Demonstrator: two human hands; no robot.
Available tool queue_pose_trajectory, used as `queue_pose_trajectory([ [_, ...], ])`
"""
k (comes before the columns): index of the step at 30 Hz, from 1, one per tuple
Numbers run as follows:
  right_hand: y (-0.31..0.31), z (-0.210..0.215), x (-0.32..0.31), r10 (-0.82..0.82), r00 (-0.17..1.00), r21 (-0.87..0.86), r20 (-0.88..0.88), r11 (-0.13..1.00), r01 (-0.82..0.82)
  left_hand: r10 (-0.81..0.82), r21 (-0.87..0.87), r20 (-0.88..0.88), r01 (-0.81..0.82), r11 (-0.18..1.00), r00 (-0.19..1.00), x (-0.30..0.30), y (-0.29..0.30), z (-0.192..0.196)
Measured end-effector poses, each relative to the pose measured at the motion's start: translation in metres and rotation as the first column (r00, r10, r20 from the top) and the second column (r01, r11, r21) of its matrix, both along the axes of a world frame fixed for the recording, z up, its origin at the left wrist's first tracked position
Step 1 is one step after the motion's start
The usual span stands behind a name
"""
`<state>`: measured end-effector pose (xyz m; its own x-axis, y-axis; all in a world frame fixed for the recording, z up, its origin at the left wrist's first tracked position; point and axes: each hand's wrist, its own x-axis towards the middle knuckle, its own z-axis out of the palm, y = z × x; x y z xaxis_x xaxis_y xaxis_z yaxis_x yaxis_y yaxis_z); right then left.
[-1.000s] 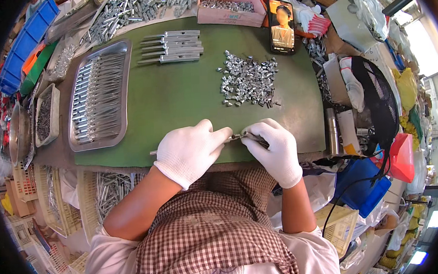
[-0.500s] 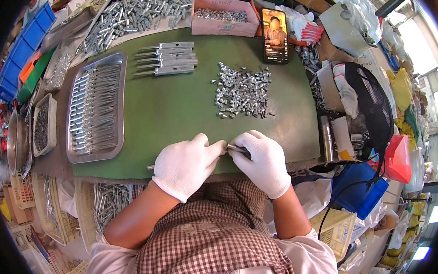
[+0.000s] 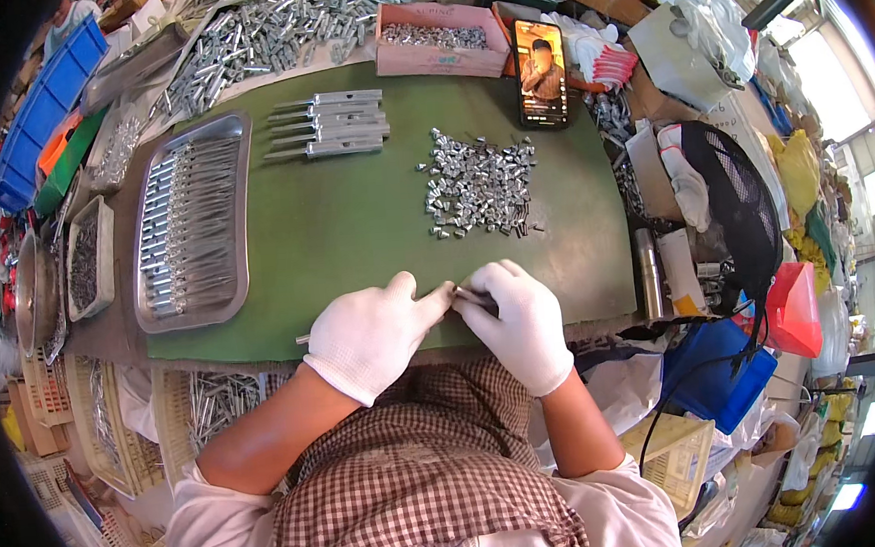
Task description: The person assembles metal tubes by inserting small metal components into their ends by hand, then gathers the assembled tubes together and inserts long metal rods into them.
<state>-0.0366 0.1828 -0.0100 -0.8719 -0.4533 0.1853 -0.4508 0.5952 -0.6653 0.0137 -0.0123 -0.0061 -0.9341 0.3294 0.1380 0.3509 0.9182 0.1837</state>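
both hands point(image 3: 440, 318) around metal rod point(image 3: 303, 339)

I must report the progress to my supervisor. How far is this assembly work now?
Done, apparently: rows of finished metal rods fill the steel tray, and five more rods lie on the green mat. In hand: the left hand and right hand join one piece together. Left: a pile of small metal parts.
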Motion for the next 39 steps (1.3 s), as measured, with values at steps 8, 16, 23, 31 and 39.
queue_pose_trajectory([
  [8,-0.025,-0.005,-0.023,0.452,0.764,-0.881,0.46,0.13,0.454,0.001,-0.003,0.049,-0.001,1.0,0.999,-0.008,0.003,0.008],
  [16,-0.036,-0.023,-0.027,0.536,0.792,-0.916,0.293,-0.079,0.393,0.006,-0.043,0.098,-0.002,0.999,0.995,-0.007,0.001,0.006],
  [23,-0.045,-0.019,-0.006,0.26,0.933,-0.929,0.248,0.338,0.152,-0.032,-0.056,0.095,0.037,0.998,0.995,-0.007,0.002,0.009],
  [31,-0.033,-0.024,-0.023,0.359,0.886,-0.955,0.293,0.07,0.287,-0.13,-0.138,-0.083,0.118,0.983,0.988,-0.022,0.017,0.009],
  [39,-0.009,-0.025,-0.022,0.511,0.809,-0.928,0.292,-0.055,0.369,0.147,0.106,-0.073,-0.139,0.985,0.986,0.038,-0.035,0.025],
])
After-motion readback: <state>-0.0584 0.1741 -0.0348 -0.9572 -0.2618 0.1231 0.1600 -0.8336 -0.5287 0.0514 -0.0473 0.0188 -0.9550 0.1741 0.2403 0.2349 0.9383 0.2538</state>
